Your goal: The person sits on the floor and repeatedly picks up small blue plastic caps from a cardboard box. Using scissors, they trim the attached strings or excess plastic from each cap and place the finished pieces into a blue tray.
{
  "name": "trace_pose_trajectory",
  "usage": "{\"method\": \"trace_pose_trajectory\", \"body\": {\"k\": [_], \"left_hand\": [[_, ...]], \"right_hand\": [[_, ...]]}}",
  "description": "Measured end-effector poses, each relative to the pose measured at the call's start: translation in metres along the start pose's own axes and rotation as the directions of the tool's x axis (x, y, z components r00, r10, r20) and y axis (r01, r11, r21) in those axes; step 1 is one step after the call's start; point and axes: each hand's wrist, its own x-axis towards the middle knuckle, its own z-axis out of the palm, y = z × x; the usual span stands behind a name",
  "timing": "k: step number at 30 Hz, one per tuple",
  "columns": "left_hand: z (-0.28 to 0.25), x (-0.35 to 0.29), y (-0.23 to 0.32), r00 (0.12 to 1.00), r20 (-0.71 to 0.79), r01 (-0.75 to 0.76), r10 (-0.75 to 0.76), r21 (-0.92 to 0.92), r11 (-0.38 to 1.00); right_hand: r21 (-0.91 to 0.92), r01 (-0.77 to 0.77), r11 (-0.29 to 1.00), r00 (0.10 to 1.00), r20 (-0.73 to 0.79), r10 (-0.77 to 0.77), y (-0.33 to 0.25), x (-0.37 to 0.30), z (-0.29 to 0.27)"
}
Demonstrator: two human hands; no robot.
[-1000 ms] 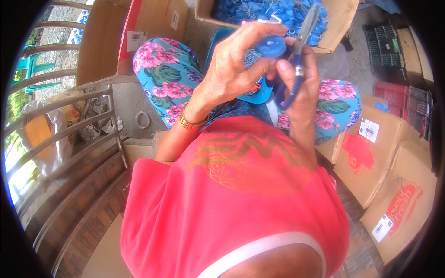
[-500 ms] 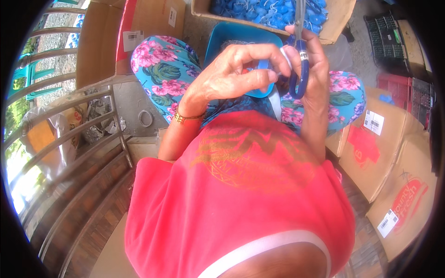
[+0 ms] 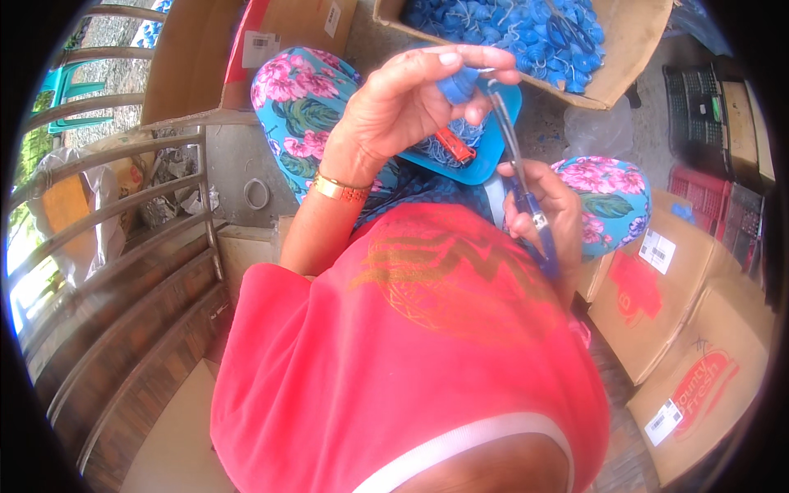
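In my raised left hand (image 3: 403, 94), a small blue piece (image 3: 459, 85) is gripped between the fingers and thumb. It looks like soft, cone-shaped plastic, and a thin pale string shows at its right side. My right hand (image 3: 552, 205) holds scissors (image 3: 508, 135) by their dark blue handles. The metal blades point up and away from me, with the tips close to the string end of the piece. Under my left hand, a blue tray (image 3: 498, 148) rests at my lap with white string scraps (image 3: 427, 150) and an orange-red tool (image 3: 456, 145) in it.
Beyond the tray is an open cardboard box (image 3: 612, 90) full of blue pieces (image 3: 509, 37), with second scissors (image 3: 569, 33) on top. Metal railings (image 3: 123, 172) stand on my left. Cartons (image 3: 657, 304) and crates (image 3: 699, 193) stand on my right.
My left hand has moved up and away from me with the blue piece. My right hand has lowered toward my body, and the scissors now tilt toward the piece. The view has shifted slightly.
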Motion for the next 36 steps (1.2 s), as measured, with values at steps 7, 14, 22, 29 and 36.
{"method": "trace_pose_trajectory", "body": {"k": [7,14,22,29,36], "left_hand": [[0.0,0.0,-0.001,0.996,0.07,0.045,-0.047,0.037,0.998],[0.004,0.001,-0.005,0.998,0.035,0.043,-0.047,0.094,0.995],[-0.002,-0.006,-0.02,0.985,-0.064,0.169,-0.162,0.125,0.978],[-0.019,-0.014,-0.005,0.99,-0.015,0.131,-0.137,-0.217,0.967],[0.003,-0.023,0.01,0.992,-0.115,0.057,-0.041,0.141,0.988]], "right_hand": [[0.046,0.005,0.999,0.998,-0.067,-0.002,-0.006,0.007,0.013],[0.167,0.023,0.986,0.998,-0.064,-0.012,-0.002,0.009,0.019],[0.224,0.007,0.975,0.995,-0.098,0.016,-0.002,0.011,0.022],[-0.114,0.09,0.989,0.97,-0.214,-0.113,0.006,0.015,0.021],[-0.47,0.019,0.883,0.918,-0.342,-0.202,0.025,0.035,0.02]]}}
